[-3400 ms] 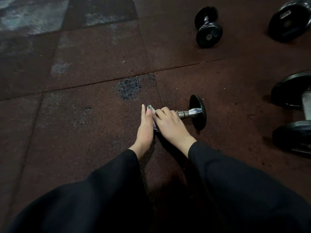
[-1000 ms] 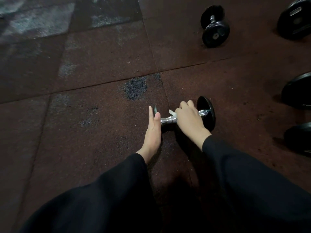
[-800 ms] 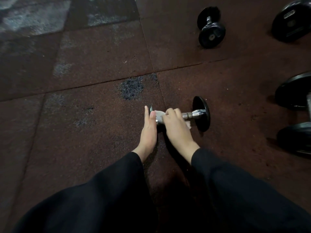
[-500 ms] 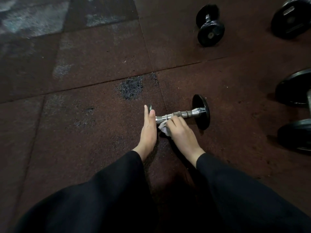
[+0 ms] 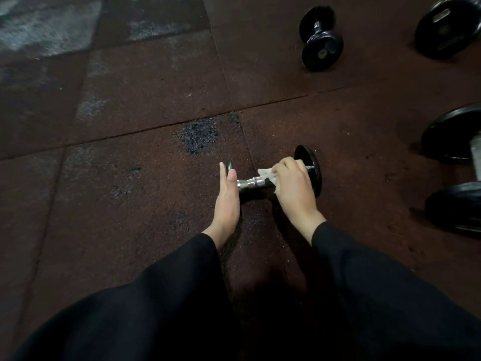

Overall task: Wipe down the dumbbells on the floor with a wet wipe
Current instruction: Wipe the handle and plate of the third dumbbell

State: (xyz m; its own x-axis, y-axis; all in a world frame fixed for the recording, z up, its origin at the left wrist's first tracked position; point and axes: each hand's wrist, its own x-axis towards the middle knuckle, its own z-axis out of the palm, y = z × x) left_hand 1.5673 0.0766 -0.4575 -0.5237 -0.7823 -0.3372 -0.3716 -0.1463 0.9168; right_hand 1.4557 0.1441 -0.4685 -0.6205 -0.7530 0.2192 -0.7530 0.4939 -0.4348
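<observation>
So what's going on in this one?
A person is cleaning a small dumbbell lying on the rubber floor. The left hand lies flat against its left end, while the right hand grips a white wipe around the chrome handle near the right weight. Other dumbbells lie untouched farther off.

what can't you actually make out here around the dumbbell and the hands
Head view only:
- Left end plate of the near dumbbell: mostly hidden behind the flat left hand.
- Right part of its chrome handle: covered by the right hand and the wet wipe.
- Large dumbbell at right: cut off by the frame edge.
- Label on the plate top right: too small and dim to read.
</observation>
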